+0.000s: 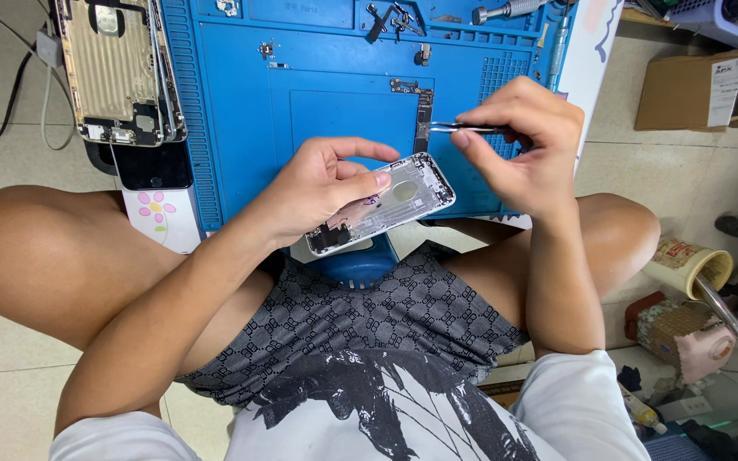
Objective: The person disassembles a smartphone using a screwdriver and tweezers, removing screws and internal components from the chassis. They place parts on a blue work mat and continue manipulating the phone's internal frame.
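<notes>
My left hand [322, 183] holds a silver phone housing [395, 201] by its edge, inner side up, over the near edge of a blue repair mat [249, 119]. The thumb rests across the housing's middle. My right hand [527, 141] grips metal tweezers [454, 128], whose tips point left just above the housing's far end. A dark flex part [423, 115] lies on the mat right behind the tweezer tips.
A stack of gold phone housings [121, 72] and a dark phone [151, 166] lie at the mat's left. Small parts and a screwdriver [510, 10] sit along the mat's far edge. A cardboard box [698, 90] and a cup [694, 265] stand on the floor at right.
</notes>
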